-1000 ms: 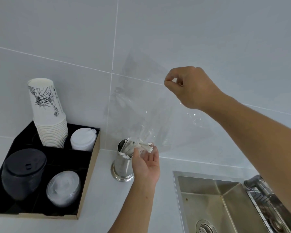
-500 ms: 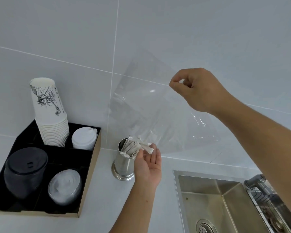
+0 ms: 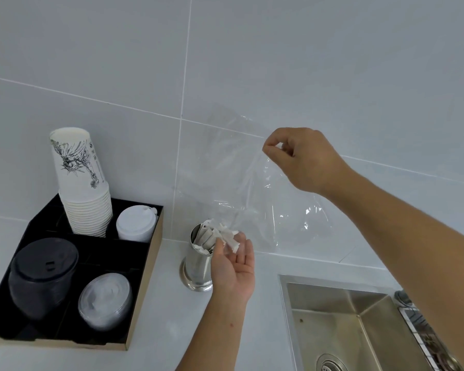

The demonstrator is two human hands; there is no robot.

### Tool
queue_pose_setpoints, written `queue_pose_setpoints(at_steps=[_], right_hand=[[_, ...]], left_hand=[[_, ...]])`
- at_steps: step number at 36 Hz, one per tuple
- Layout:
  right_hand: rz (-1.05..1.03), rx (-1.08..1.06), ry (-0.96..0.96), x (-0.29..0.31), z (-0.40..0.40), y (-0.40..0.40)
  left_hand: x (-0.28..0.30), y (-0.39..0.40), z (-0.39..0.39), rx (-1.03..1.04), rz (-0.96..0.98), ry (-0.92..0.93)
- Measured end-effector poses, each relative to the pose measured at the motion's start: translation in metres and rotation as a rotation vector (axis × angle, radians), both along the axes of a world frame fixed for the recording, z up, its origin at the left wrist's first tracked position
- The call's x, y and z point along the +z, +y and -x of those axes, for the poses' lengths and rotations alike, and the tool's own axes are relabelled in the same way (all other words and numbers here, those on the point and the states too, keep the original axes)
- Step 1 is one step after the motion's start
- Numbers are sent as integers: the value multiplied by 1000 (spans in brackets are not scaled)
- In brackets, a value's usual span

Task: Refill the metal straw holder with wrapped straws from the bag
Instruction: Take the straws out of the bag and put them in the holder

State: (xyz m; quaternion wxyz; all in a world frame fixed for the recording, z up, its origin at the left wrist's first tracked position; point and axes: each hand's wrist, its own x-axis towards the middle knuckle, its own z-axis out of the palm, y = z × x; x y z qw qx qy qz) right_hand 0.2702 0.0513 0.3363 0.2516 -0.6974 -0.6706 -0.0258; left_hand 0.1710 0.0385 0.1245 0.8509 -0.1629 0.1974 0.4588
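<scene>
At the left of the frame a black tray (image 3: 8, 295) sits on the white counter (image 3: 156, 354), holding a tall stack of paper cups (image 3: 82, 183) in its upper part, white lids (image 3: 136, 223) just right of the stack, black lids (image 3: 43, 274) lower left and clear lids (image 3: 105, 299) lower right. Near the centre, just right of the tray but apart from it, the metal straw holder (image 3: 196, 266) stands upright on the counter, already crowded with wrapped straws (image 3: 210, 236) whose paper ends poke above its rim. The left hand (image 3: 235, 266) is beside the holder, palm up and fingers loosely spread, cupping the straw tops that lean out toward it rather than gripping them firmly. Right of centre, the clear plastic bag (image 3: 252, 194) hangs upended above the holder; it looks empty, with no straws visible inside. The right hand (image 3: 300, 159) pinches the bag's upper corner between thumb and forefinger, lifting it high against the tiled wall (image 3: 332, 62). At the lower right lies a steel sink (image 3: 340, 322). The refill looks nearly finished: the straws appear transferred, and what seems left is tucking the leaning ones into the holder and putting the bag away.
</scene>
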Motion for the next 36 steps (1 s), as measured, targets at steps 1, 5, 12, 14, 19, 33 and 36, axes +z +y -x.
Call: queue_pose_setpoints(at_steps=[1,5,12,14,19,33,36], right_hand=[[2,0,-6,0,0,0],[-2,0,-17,2,-1,2],[16,-20,-42,5,-2,4],[17,-25,-38,5,-2,5],[8,-20,-37,10,0,6],[15,2,-34,0,3,12],[7,-3,-33,2,2,13]], left_hand=[[0,1,0,-10,-6,4],[1,3,-1,-50,-34,60],[10,5,-7,-55,-45,115],[12,4,-12,-53,-22,106],[18,-2,-16,-41,6,66],[10,16,-19,18,74,114],[8,14,-17,-11,58,86]])
